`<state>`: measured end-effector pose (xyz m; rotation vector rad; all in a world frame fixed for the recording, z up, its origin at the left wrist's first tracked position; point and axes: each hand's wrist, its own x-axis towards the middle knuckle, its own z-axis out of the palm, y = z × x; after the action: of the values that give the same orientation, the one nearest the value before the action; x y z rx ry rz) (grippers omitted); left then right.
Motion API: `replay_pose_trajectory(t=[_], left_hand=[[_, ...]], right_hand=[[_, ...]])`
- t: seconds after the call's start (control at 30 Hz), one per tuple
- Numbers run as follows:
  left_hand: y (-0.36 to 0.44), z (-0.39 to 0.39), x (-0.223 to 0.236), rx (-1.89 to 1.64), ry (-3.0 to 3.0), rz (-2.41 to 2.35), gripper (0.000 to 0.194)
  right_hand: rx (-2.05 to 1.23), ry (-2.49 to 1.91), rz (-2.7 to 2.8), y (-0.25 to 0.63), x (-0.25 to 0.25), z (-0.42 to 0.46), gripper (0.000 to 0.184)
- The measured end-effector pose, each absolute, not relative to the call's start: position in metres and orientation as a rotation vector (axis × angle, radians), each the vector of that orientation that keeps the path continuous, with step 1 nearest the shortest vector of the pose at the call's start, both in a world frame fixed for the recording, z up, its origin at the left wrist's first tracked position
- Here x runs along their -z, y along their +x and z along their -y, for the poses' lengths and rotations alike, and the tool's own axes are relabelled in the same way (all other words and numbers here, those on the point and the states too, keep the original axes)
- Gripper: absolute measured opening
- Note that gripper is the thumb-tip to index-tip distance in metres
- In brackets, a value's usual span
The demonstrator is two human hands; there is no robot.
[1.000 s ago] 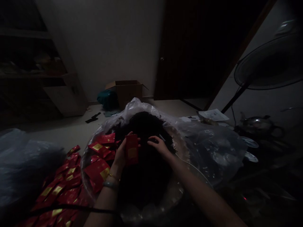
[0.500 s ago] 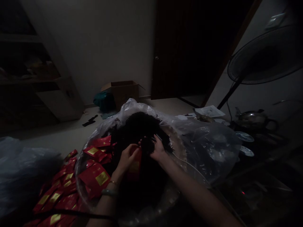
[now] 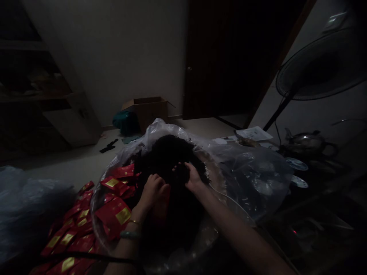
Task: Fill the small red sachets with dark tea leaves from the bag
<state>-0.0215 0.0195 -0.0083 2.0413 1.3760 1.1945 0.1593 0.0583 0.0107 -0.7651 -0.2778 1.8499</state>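
My left hand (image 3: 155, 191) is closed on the upper edge of a red packet (image 3: 161, 208), which hangs upright below the fingers. To its right, my right hand (image 3: 192, 177) is cupped palm up around a clump of dark loose leaves (image 3: 181, 173) that look like tea. A thin pale edge shows by its thumb; I cannot make out what it is. Both hands are over a large round basket (image 3: 219, 172) lined with clear plastic and heaped with the same dark leaves (image 3: 172, 147). Red packets with gold labels (image 3: 113, 217) lie inside its left side.
More red packets (image 3: 67, 240) are piled outside the basket at left, near a plastic bag (image 3: 25, 206). Clear plastic sheeting (image 3: 258, 175) spreads right, and a white cord (image 3: 233, 202) crosses the rim. A teapot (image 3: 308, 143), a standing fan (image 3: 318, 68) and a cardboard box (image 3: 151, 112) stand around.
My left hand has moved left and slightly down with the red packet, away from the right hand. My right hand stays nearly in place, still cupping the leaves.
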Motion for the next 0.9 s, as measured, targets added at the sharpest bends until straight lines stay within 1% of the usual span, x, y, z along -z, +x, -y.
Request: replay_pose_trajectory(t=[0.17,0.3,0.43,0.53,0.63,0.73,0.8,0.9], left_hand=[[-0.026,-0.015,-0.003,-1.195,1.972,-1.504,0.017],[-0.029,-0.011,-0.011,-1.056,1.897,-1.57,0.023],[-0.031,-0.006,-0.024,-0.96,1.858,-1.499,0.025],[-0.038,-0.004,-0.033,-1.033,1.826,-1.388,0.022],[-0.051,-0.006,-0.039,-1.235,1.778,-1.289,0.017],[-0.06,-0.011,-0.039,-1.412,1.86,-1.296,0.009],[-0.059,-0.012,-0.037,-1.427,1.996,-1.368,0.005],[-0.046,-0.009,-0.035,-1.203,2.309,-1.469,0.018]], right_hand=[[-1.897,-0.76,0.312,0.165,-0.012,-0.06,0.024],[-1.976,-0.724,0.358,0.169,-0.016,-0.06,0.029],[-2.009,-0.672,0.442,0.171,-0.019,-0.06,0.024],[-2.026,-0.637,0.456,0.171,-0.022,-0.06,0.021],[-2.007,-0.618,0.425,0.174,-0.026,-0.061,0.021],[-1.962,-0.608,0.394,0.176,-0.031,-0.06,0.021],[-1.928,-0.594,0.379,0.178,-0.037,-0.057,0.019],[-1.902,-0.545,0.377,0.177,-0.046,-0.051,0.016]])
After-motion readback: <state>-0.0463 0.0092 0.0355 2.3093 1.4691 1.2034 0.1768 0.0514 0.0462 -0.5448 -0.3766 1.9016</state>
